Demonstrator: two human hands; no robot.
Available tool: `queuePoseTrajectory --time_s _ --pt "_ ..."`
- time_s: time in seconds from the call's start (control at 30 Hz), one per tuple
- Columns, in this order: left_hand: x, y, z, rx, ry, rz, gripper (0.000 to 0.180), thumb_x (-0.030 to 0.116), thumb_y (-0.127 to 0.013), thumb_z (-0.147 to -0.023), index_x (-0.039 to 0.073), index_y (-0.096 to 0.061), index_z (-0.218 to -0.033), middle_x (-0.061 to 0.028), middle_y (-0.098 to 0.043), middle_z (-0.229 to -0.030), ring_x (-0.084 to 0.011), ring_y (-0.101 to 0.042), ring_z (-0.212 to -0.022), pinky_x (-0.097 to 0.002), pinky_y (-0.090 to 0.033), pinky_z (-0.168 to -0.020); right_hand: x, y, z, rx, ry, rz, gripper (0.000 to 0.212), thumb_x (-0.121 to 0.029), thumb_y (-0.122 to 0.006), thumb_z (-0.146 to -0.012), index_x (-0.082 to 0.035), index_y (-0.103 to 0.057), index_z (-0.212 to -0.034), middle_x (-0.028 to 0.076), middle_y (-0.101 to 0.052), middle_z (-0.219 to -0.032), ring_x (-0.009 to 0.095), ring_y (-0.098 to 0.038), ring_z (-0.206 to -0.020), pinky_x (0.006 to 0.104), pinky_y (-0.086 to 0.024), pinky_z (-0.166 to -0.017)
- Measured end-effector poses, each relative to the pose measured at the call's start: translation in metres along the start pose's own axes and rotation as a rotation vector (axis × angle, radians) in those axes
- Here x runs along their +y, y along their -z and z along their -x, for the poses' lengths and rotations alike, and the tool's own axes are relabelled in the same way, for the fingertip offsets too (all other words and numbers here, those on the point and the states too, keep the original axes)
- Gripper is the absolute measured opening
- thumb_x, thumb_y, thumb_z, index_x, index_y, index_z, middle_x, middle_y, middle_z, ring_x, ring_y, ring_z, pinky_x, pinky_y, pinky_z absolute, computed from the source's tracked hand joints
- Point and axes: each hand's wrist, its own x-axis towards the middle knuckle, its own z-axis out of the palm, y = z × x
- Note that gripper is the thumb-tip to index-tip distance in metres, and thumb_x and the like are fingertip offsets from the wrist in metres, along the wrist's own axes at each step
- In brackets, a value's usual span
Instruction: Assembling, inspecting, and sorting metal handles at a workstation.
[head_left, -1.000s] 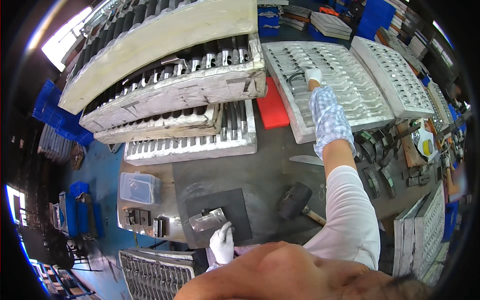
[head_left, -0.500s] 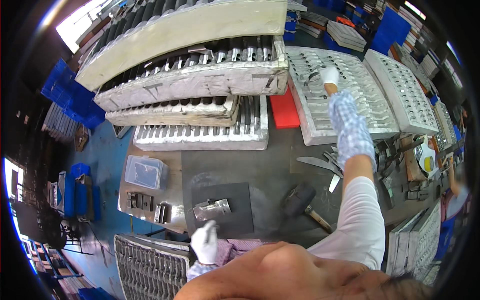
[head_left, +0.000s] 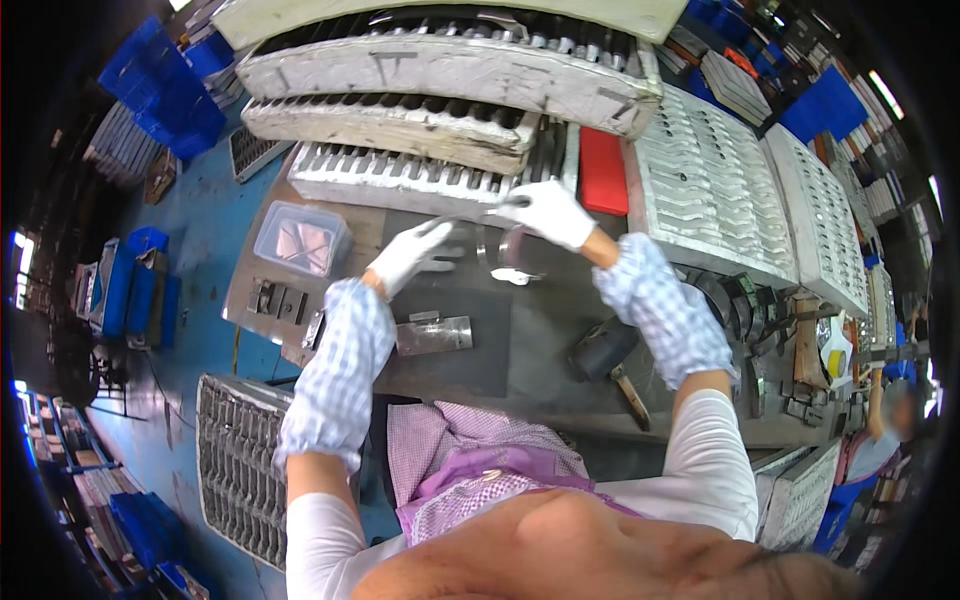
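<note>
My right hand [head_left: 552,213], white-gloved, is closed above the bench, its fingertips at some thin curved metal pieces [head_left: 508,248] that hang below it, blurred; their kind is unclear. Facing it from the left is my left hand [head_left: 408,256], also gloved, with its fingers apart. A thin dark strip spans the gap between the hands; whether the left fingers touch it I cannot tell. Below my left hand, a flat metal block [head_left: 436,336] rests on a dark mat [head_left: 488,345]. A black-headed mallet [head_left: 605,350] with a wooden handle lies to the right.
Stacked white trays [head_left: 440,75] of dark metal parts rise at the back. A red box [head_left: 603,172] stands beside a white slotted tray [head_left: 712,185]. On the left are a clear plastic box [head_left: 298,240] and small metal fixtures [head_left: 276,302]. Metal tools [head_left: 745,310] crowd the right.
My right hand has come from the slotted tray back to the bench middle, with curved metal pieces at its fingers. My left hand has moved up and forward from beside the metal block.
</note>
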Motion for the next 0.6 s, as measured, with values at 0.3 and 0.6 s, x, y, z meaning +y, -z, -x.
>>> queuePoseTrajectory --time_s 0.3,0.6 --pt "-0.073 0.089 -0.034 0.282 -0.109 0.063 0.041 0.016 -0.065 -0.096 -0.004 -0.055 -0.131 -0.0186 -0.070 -0.106 -0.0311 -0.073 -0.083 -0.0411 -0.060 -0.067 0.017 -0.100 -0.036 -0.137 -0.357 -0.658 0.050 -0.032 -0.065 -0.096 -0.004 -0.058 -0.137 0.005 -0.075 -0.092 0.012 -0.068 -0.063 0.0270 -0.053 -0.055" --pt "-0.087 0.097 -0.012 0.878 -0.272 -1.082 0.036 0.026 -0.065 -0.095 0.012 -0.064 -0.128 -0.0099 -0.068 -0.122 -0.0321 -0.065 -0.109 -0.0402 -0.052 -0.092 0.075 -0.093 0.056 0.084 -0.085 0.268 0.042 -0.030 -0.056 -0.092 -0.018 -0.062 -0.132 0.016 -0.070 -0.110 0.037 -0.067 -0.101 0.0457 -0.053 -0.088"
